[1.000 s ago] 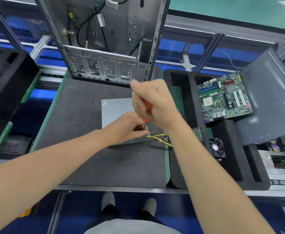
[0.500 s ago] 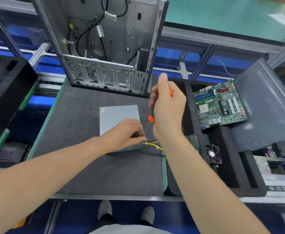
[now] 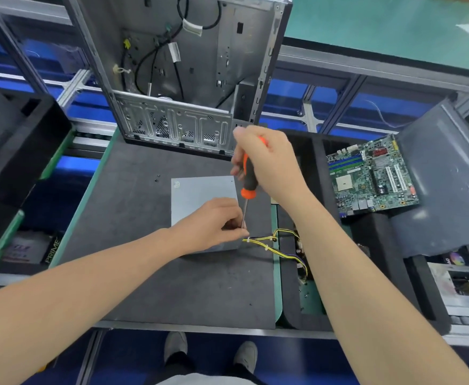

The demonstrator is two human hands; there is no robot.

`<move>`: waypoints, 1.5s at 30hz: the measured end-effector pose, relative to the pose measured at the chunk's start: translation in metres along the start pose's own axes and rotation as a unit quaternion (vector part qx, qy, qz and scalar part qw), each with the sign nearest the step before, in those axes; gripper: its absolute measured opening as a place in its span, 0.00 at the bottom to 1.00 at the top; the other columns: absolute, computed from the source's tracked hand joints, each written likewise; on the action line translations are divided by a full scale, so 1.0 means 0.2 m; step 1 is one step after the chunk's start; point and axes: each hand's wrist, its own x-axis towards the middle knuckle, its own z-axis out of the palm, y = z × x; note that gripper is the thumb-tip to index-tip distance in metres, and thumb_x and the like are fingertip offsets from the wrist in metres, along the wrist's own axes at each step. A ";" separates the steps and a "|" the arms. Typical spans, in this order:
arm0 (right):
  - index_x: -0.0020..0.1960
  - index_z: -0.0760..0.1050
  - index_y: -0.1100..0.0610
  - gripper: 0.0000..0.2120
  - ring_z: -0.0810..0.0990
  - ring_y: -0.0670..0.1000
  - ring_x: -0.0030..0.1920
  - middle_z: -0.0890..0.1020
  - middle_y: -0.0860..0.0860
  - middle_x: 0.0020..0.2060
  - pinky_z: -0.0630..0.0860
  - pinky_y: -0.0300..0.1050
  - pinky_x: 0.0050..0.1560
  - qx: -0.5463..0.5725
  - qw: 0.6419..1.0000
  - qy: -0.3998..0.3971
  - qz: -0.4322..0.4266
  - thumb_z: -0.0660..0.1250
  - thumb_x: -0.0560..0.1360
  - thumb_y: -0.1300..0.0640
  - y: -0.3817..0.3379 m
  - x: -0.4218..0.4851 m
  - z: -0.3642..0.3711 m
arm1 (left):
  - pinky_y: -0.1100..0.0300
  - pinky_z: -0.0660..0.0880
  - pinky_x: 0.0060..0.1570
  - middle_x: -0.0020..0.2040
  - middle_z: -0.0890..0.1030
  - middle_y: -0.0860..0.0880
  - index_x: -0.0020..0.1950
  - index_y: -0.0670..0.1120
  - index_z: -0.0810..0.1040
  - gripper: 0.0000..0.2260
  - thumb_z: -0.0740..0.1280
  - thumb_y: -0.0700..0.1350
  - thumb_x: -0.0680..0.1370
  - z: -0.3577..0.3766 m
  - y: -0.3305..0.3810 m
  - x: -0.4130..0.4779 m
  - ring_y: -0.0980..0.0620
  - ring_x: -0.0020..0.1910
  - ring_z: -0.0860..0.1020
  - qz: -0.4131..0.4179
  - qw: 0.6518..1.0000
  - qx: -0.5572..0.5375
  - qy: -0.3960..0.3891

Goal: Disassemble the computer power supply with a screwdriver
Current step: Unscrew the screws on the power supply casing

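Observation:
The grey metal power supply (image 3: 200, 195) lies flat on the dark mat (image 3: 144, 273), its yellow and black cable bundle (image 3: 272, 243) trailing off to the right. My left hand (image 3: 214, 226) rests on the unit's near right corner, fingers pinched around the screwdriver's shaft near its tip. My right hand (image 3: 266, 162) grips the orange and black screwdriver (image 3: 248, 176) by its handle, holding it nearly upright with the tip down at that corner. The screw itself is hidden by my fingers.
An open computer case (image 3: 189, 79) stands at the back of the mat. A motherboard (image 3: 372, 176) leans in the black foam tray (image 3: 322, 151) on the right. Small screws (image 3: 157, 177) lie left of the power supply. A black bin (image 3: 11, 140) is at far left.
My right hand lifted off the screwdriver's lower part, regripped higher on the handle, and now holds it upright. My left hand stayed pinched at the corner of the power supply.

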 end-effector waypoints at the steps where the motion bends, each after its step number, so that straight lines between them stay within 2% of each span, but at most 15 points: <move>1: 0.34 0.72 0.60 0.23 0.78 0.57 0.33 0.77 0.58 0.30 0.78 0.58 0.36 -0.125 0.991 0.029 -0.034 0.62 0.80 0.44 -0.02 -0.03 0.00 | 0.66 0.70 0.45 0.39 0.75 0.55 0.39 0.45 0.78 0.12 0.76 0.49 0.77 0.00 0.00 0.00 0.55 0.41 0.73 -0.007 1.000 0.000 -0.008; 3: 0.33 0.69 0.55 0.23 0.75 0.54 0.36 0.72 0.50 0.30 0.70 0.50 0.34 -0.317 0.943 0.062 -0.079 0.64 0.78 0.39 -0.08 -0.08 -0.01 | 0.63 0.73 0.46 0.40 0.78 0.56 0.40 0.47 0.80 0.10 0.75 0.50 0.77 -0.01 0.00 0.01 0.56 0.43 0.75 -0.019 0.999 0.002 -0.034; 5: 0.34 0.67 0.53 0.22 0.74 0.54 0.36 0.71 0.48 0.29 0.67 0.48 0.34 -0.375 0.924 0.035 -0.070 0.67 0.77 0.39 -0.13 -0.11 -0.05 | 0.59 0.76 0.47 0.43 0.80 0.55 0.40 0.52 0.79 0.07 0.74 0.47 0.76 -0.04 0.01 0.01 0.55 0.44 0.78 -0.025 0.998 -0.025 -0.055; 8: 0.40 0.75 0.55 0.17 0.77 0.51 0.38 0.76 0.47 0.30 0.72 0.46 0.35 -0.358 0.932 -0.025 -0.049 0.71 0.77 0.43 -0.17 -0.14 -0.10 | 0.58 0.75 0.51 0.48 0.78 0.53 0.42 0.62 0.72 0.17 0.72 0.39 0.74 -0.08 0.01 0.00 0.54 0.48 0.76 -0.028 0.997 -0.042 -0.065; 12: 0.47 0.77 0.52 0.08 0.76 0.43 0.37 0.79 0.45 0.33 0.70 0.39 0.36 -0.327 0.942 -0.049 -0.050 0.72 0.76 0.49 -0.20 -0.19 -0.12 | 0.51 0.68 0.56 0.47 0.70 0.50 0.45 0.55 0.73 0.11 0.71 0.41 0.71 -0.07 0.01 0.03 0.47 0.50 0.68 -0.093 0.990 0.068 -0.075; 16: 0.51 0.75 0.51 0.06 0.76 0.44 0.38 0.79 0.45 0.38 0.71 0.42 0.36 -0.324 0.944 -0.050 -0.043 0.70 0.76 0.53 -0.20 -0.21 -0.13 | 0.53 0.63 0.52 0.47 0.67 0.53 0.45 0.53 0.70 0.11 0.71 0.45 0.70 -0.07 0.06 0.08 0.48 0.51 0.64 -0.180 0.974 0.089 -0.108; 20: 0.51 0.72 0.53 0.10 0.77 0.54 0.41 0.78 0.51 0.39 0.75 0.48 0.37 -0.374 0.926 -0.027 -0.045 0.68 0.79 0.47 -0.20 -0.23 -0.12 | 0.54 0.65 0.50 0.46 0.68 0.52 0.39 0.54 0.71 0.11 0.74 0.45 0.69 -0.08 0.09 0.13 0.46 0.52 0.66 -0.239 0.961 0.063 -0.120; 23: 0.50 0.73 0.52 0.08 0.75 0.50 0.39 0.76 0.48 0.36 0.70 0.45 0.35 -0.366 0.929 -0.024 -0.046 0.69 0.78 0.49 -0.19 -0.22 -0.13 | 0.56 0.66 0.44 0.46 0.71 0.50 0.33 0.60 0.74 0.13 0.75 0.44 0.67 -0.11 0.11 0.18 0.45 0.53 0.66 -0.298 0.945 0.001 -0.139; 25: 0.51 0.74 0.53 0.06 0.74 0.47 0.39 0.77 0.46 0.36 0.68 0.44 0.36 -0.356 0.933 -0.035 -0.044 0.69 0.77 0.53 -0.20 -0.21 -0.14 | 0.57 0.67 0.42 0.46 0.72 0.48 0.30 0.58 0.75 0.14 0.75 0.42 0.66 -0.13 0.11 0.21 0.46 0.51 0.67 -0.326 0.932 -0.041 -0.152; 29: 0.50 0.72 0.53 0.06 0.78 0.53 0.44 0.81 0.49 0.40 0.74 0.47 0.38 -0.378 0.924 -0.051 -0.034 0.67 0.74 0.55 -0.20 -0.21 -0.16 | 0.59 0.59 0.36 0.42 0.70 0.48 0.28 0.56 0.74 0.17 0.77 0.39 0.66 -0.13 0.11 0.23 0.47 0.41 0.65 -0.348 0.920 -0.066 -0.168; 32: 0.48 0.70 0.53 0.08 0.78 0.58 0.43 0.80 0.52 0.40 0.75 0.49 0.38 -0.418 0.907 -0.035 -0.041 0.66 0.77 0.50 -0.19 -0.21 -0.15 | 0.60 0.58 0.34 0.40 0.69 0.49 0.31 0.52 0.72 0.16 0.79 0.39 0.66 -0.14 0.10 0.23 0.47 0.39 0.65 -0.350 0.919 -0.075 -0.167; 37: 0.48 0.73 0.52 0.08 0.78 0.56 0.41 0.78 0.51 0.39 0.79 0.50 0.39 -0.419 0.906 -0.032 -0.046 0.69 0.78 0.49 -0.20 -0.21 -0.15 | 0.59 0.58 0.35 0.38 0.68 0.50 0.33 0.49 0.71 0.19 0.82 0.37 0.65 -0.14 0.10 0.22 0.47 0.39 0.65 -0.342 0.920 -0.085 -0.170; 40: 0.49 0.74 0.52 0.06 0.78 0.53 0.40 0.78 0.48 0.39 0.74 0.45 0.38 -0.402 0.913 -0.054 -0.050 0.70 0.77 0.52 -0.21 -0.21 -0.14 | 0.60 0.60 0.35 0.37 0.69 0.50 0.29 0.51 0.72 0.19 0.81 0.36 0.65 -0.14 0.10 0.22 0.48 0.39 0.65 -0.350 0.918 -0.085 -0.167; 43: 0.49 0.75 0.51 0.07 0.78 0.48 0.40 0.80 0.46 0.38 0.73 0.44 0.38 -0.379 0.918 -0.099 -0.060 0.71 0.74 0.57 -0.24 -0.22 -0.14 | 0.61 0.62 0.35 0.34 0.69 0.51 0.24 0.52 0.72 0.22 0.81 0.35 0.65 -0.14 0.10 0.23 0.48 0.37 0.66 -0.348 0.917 -0.094 -0.171; 45: 0.48 0.77 0.49 0.08 0.77 0.42 0.40 0.82 0.44 0.37 0.74 0.43 0.39 -0.366 0.916 -0.152 -0.065 0.72 0.71 0.59 -0.27 -0.23 -0.16 | 0.61 0.64 0.37 0.34 0.69 0.51 0.27 0.51 0.71 0.21 0.80 0.34 0.65 -0.14 0.10 0.23 0.49 0.36 0.67 -0.345 0.918 -0.103 -0.165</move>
